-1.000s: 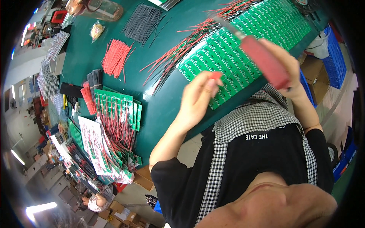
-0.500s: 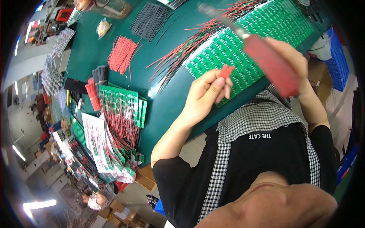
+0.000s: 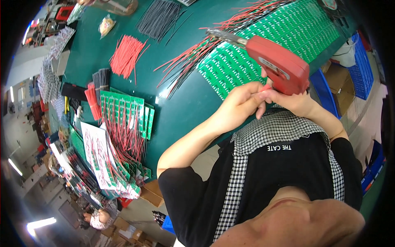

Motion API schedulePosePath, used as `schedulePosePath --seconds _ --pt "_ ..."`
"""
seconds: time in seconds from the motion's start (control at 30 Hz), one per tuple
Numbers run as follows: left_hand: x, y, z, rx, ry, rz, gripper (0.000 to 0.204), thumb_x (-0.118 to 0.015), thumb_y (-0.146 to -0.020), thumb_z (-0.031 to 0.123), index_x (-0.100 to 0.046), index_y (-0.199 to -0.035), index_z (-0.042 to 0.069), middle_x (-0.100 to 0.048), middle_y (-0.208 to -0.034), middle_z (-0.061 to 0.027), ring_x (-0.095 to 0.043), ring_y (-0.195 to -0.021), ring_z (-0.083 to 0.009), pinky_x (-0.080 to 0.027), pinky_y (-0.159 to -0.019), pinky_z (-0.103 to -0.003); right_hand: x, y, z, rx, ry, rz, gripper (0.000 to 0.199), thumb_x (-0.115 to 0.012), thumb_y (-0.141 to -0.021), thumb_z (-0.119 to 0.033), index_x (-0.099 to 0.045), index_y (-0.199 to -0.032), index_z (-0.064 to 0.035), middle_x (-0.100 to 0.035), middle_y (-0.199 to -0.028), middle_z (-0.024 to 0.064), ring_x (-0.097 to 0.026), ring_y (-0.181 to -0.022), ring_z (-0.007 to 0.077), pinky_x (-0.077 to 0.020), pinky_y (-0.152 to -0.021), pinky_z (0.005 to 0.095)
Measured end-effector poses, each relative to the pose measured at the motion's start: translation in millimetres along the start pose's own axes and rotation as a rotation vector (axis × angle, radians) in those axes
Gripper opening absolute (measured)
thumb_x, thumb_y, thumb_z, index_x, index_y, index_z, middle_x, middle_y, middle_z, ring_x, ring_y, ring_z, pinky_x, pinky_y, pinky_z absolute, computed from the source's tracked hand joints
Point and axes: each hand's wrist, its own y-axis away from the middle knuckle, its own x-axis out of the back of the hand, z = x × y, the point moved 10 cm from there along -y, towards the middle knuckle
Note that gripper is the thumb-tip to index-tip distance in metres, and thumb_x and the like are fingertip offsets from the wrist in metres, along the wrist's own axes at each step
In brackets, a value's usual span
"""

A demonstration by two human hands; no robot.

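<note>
— What does the right hand (image 3: 298, 103) have?

— Its grip is wrapped tight around the handle of a red soldering gun (image 3: 277, 66). The gun rises up and away from that grip, with its metal tip (image 3: 220, 35) pointing out over the big green circuit board panel (image 3: 288, 37).

— And the left hand (image 3: 240, 105)?

— It sits right against the right hand, just under the gun's body. Its fingers (image 3: 259, 96) are pinched narrow on something small and red at the base of the gun; I cannot tell what that bit is.

— What lies beyond the tip?

— A fan of red and black wire leads (image 3: 197, 57) spreads across the dark green worktop (image 3: 185, 111), running off the panel's edge.

— Farther off from the left grip?

— A loose bundle of short red wires (image 3: 127, 55), a bundle of black wires (image 3: 158, 18) past it, and, well apart, smaller green boards with red leads (image 3: 123, 117) stacked near the worktop's edge.

— Below the hands?

— The person's black top with a checked collar (image 3: 271, 131).
</note>
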Motion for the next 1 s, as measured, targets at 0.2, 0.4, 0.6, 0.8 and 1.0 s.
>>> schedulePosePath --seconds 0.2,0.4,0.6,0.8,1.0 --pt "6 0 -8 0.054 0.144 -0.015 0.015 -0.037 -0.094 0.019 -0.040 -0.095 0.005 -0.053 -0.061 -0.0053 -0.026 -0.044 -0.0027 -0.019 -0.041 -0.019 0 -2 5 0.091 0.124 0.017 0.042 -0.058 -0.076 0.004 -0.044 -0.115 -0.0025 -0.054 -0.101 0.0049 -0.053 -0.078 0.0057 -0.0458 -0.067 0.0211" --pt "6 -1 -19 0.084 0.326 -0.076 0.013 -0.040 -0.093 0.019 -0.040 -0.095 0.006 -0.056 -0.062 -0.0098 -0.025 -0.043 -0.0031 -0.019 -0.040 -0.020 -2 -9 10 0.027 0.057 0.022 0.058 -0.060 -0.074 0.002 -0.036 -0.127 -0.0020 -0.053 -0.104 0.0067 -0.052 -0.084 0.0065 -0.0450 -0.069 0.0206" --pt "15 -3 -17 0.072 0.314 0.013 0.007 -0.047 -0.088 0.007 -0.043 -0.087 0.001 -0.061 -0.070 -0.0134 -0.054 -0.050 -0.0109 -0.042 -0.046 -0.020 -7 -9 -17 0.295 0.240 -0.016 0.064 -0.061 -0.074 0.000 -0.031 -0.130 -0.0014 -0.053 -0.108 0.0095 -0.054 -0.089 0.0111 -0.0468 -0.070 0.0214" --pt "21 -4 -22 0.137 0.324 0.013 0.007 -0.056 -0.081 -0.001 -0.059 -0.084 -0.007 -0.063 -0.077 -0.0142 -0.063 -0.069 -0.0194 -0.053 -0.064 -0.027 -21 -10 -22 0.366 0.160 -0.189 0.064 -0.066 -0.072 -0.001 -0.034 -0.128 -0.0015 -0.054 -0.105 0.0113 -0.058 -0.082 0.0122 -0.0514 -0.061 0.0256" --pt "23 -2 0 -0.010 0.092 0.104 0.012 -0.060 -0.079 0.003 -0.063 -0.089 -0.003 -0.064 -0.077 -0.0113 -0.062 -0.069 -0.0154 -0.052 -0.063 -0.026 -22 -8 -39 0.556 0.560 -0.139 0.061 -0.068 -0.070 -0.010 -0.041 -0.124 -0.0015 -0.056 -0.103 0.0125 -0.059 -0.088 0.0199 -0.0487 -0.073 0.0284"
